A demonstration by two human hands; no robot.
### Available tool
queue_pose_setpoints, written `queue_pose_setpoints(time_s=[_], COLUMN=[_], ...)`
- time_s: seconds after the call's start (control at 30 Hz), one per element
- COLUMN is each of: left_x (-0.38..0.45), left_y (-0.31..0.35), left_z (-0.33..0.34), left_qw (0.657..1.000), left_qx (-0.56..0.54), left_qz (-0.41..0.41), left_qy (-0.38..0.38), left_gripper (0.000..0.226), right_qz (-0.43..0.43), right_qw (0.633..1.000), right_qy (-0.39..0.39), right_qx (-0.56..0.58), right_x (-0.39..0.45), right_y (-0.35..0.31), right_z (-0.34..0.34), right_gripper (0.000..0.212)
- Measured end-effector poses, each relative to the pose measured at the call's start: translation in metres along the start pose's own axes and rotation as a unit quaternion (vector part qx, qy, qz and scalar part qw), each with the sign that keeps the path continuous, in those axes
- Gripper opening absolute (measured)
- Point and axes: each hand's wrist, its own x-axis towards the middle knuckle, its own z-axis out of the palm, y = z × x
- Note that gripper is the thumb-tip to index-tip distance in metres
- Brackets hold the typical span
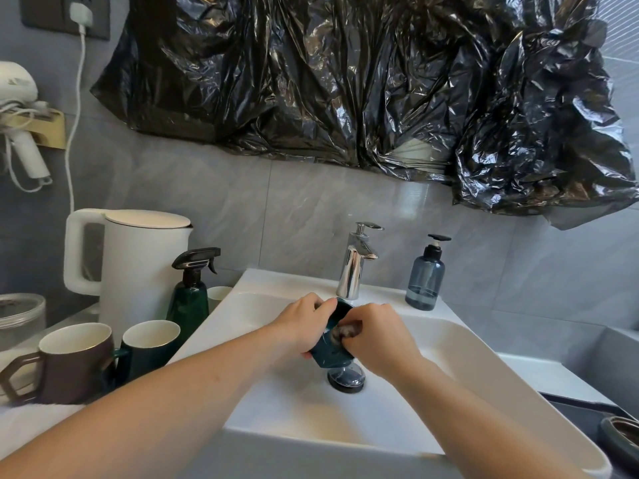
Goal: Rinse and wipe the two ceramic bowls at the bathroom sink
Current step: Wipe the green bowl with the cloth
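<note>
Room: grey-tiled bathroom wall (214, 188) with crumpled black plastic sheeting (345, 77) hung across its upper part, over a white basin.
Sink: white rectangular sink (460, 344) with a chrome faucet (354, 262) at the back rim and a dark drain stopper (346, 377) in the bowl of it.
Task thing: dark green bowl (330, 352), tilted on its side, held above the drain and just in front of the faucet.
Left hand: left hand (301, 328) grips the bowl from the left, fingers curled over its rim and outer wall.
Right hand: right hand (378, 337) has its fingers bent round a small brownish wad (342, 332) and presses it into the bowl's opening; what the wad is made of cannot be told.
In the way: both hands cover most of the bowl, so its inside is hidden.
Second bowl: dark bowl (620, 440) cut by the lower right frame edge, well apart from the sink's middle.
Left counter: white kettle (138, 267), green spray bottle (192, 299), a brown mug (72, 363) and a green mug (148, 347) side by side, a clear jar (20, 319) at the edge.
Back rim, right: blue pump bottle (427, 274) beside the faucet.
Left wall: white hair dryer (20, 115) in a holder, plug and cable (77, 98) running down from a socket.
</note>
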Motion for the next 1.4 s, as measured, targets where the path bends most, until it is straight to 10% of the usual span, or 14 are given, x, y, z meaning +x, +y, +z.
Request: queue_pose_setpoints(time_s=[0.43,0.8,1.13,1.4], left_x=[0.001,-0.007,0.003,0.004], left_y=[0.004,0.011,0.0,-0.003], left_z=[0.001,0.012,-0.002,0.003], left_qw=[0.995,0.996,0.994,0.995], left_qx=[-0.08,-0.063,-0.053,-0.015], left_qz=[0.044,0.059,0.054,0.061], left_qy=[0.032,0.011,0.082,0.079], left_gripper=[0.04,0.037,0.035,0.053], right_qz=[-0.029,0.029,-0.089,-0.076], right_qw=[0.989,0.985,0.995,0.986], right_qy=[0.05,0.165,0.002,0.014], right_qx=[0.135,-0.032,0.051,-0.144], right_x=[0.004,0.006,0.005,-0.004], right_y=[-0.007,0.012,-0.001,0.001], right_z=[0.008,-0.002,0.014,0.004], right_gripper=[0.013,0.014,0.026,0.039])
